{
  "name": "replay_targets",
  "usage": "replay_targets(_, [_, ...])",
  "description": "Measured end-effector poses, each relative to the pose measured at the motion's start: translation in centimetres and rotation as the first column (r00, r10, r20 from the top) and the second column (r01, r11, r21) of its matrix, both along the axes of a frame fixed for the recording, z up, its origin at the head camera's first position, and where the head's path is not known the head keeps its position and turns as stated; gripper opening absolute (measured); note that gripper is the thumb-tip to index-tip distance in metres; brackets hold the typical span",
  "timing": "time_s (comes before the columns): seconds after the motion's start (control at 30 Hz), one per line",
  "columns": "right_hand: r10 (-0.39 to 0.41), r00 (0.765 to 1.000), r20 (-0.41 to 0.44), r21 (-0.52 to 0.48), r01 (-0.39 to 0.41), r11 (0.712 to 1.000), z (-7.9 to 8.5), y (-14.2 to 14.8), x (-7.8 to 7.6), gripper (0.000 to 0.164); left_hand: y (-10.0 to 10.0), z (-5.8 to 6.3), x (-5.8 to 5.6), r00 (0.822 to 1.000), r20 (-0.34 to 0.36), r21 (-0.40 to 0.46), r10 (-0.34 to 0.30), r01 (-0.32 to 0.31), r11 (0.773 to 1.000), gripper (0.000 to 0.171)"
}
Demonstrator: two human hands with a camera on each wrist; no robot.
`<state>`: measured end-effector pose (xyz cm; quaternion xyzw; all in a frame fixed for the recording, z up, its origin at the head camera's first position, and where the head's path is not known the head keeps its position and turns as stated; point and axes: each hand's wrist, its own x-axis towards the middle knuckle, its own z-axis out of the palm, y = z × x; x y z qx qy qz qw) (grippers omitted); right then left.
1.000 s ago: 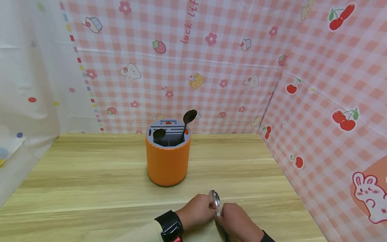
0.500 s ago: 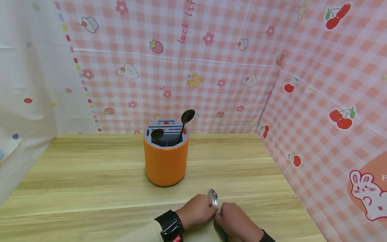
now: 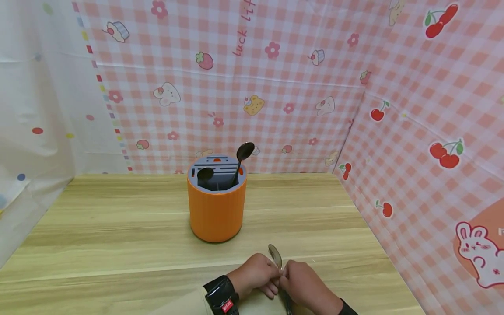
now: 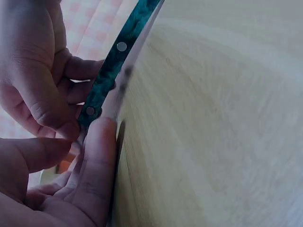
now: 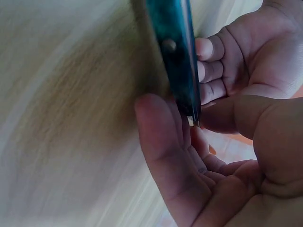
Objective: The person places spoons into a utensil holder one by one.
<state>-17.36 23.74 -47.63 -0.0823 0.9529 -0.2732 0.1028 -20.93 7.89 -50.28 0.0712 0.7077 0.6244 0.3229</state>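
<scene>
A spoon with a shiny metal bowl (image 3: 275, 255) points away from me, low in the head view. Its handle (image 4: 104, 80) is dark marbled green with metal rivets and runs back toward me. My left hand (image 3: 256, 272) pinches the neck just below the bowl between thumb and forefinger, the other fingers hanging below. Right beside it, my right hand (image 3: 305, 283) pinches the spoon where handle meets neck. In the right wrist view the handle (image 5: 175, 52) rises past both hands, close over the wooden table. The two thumbs almost meet, hiding the neck between them.
An orange cylindrical utensil holder (image 3: 215, 216) with a grey slotted top stands beyond the hands. Two dark spoons, one upright (image 3: 245, 151) and one lower (image 3: 205, 174), stick out of it. Checked pink cloth (image 3: 299, 78) hangs behind the wooden table (image 3: 118, 245) and along its right side.
The spoon has turned about its length, so its bowl now shows nearly edge-on and leans left. My left hand's lower fingers have loosened and show below. The holder stays in place.
</scene>
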Motion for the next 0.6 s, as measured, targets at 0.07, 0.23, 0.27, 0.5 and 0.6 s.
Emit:
replay_targets(0.07, [0.003, 1.000, -0.010, 0.001, -0.003, 1.000, 0.1, 0.0, 0.0, 0.016, 0.0, -0.2, 0.0, 1.000, 0.020, 0.025, 0.012, -0.013, 1.000, 0.018])
replay_targets(0.23, [-0.021, 1.000, 0.010, -0.044, 0.021, 0.999, 0.4, -0.1, 0.0, 0.011, -0.3, -0.6, -0.2, 0.993, 0.098, 0.125, 0.065, -0.077, 0.989, 0.016])
replay_targets(0.27, [-0.027, 0.999, 0.020, -0.060, 0.028, 0.998, 0.5, -0.1, 0.0, 0.011, -0.3, -0.6, -0.3, 0.991, 0.113, 0.144, 0.077, -0.093, 0.985, 0.015])
replay_targets(0.5, [-0.032, 0.997, 0.074, -0.204, 0.047, 0.978, 0.4, -0.1, 0.1, 0.023, -1.0, 0.0, -1.0, 0.984, 0.129, 0.188, 0.120, -0.143, 0.972, 0.012])
replay_targets(0.6, [-0.026, 0.996, 0.080, -0.238, 0.045, 0.970, 0.6, -0.1, 0.1, 0.028, -1.2, 0.5, -1.4, 0.985, 0.117, 0.187, 0.126, -0.146, 0.971, 0.010])
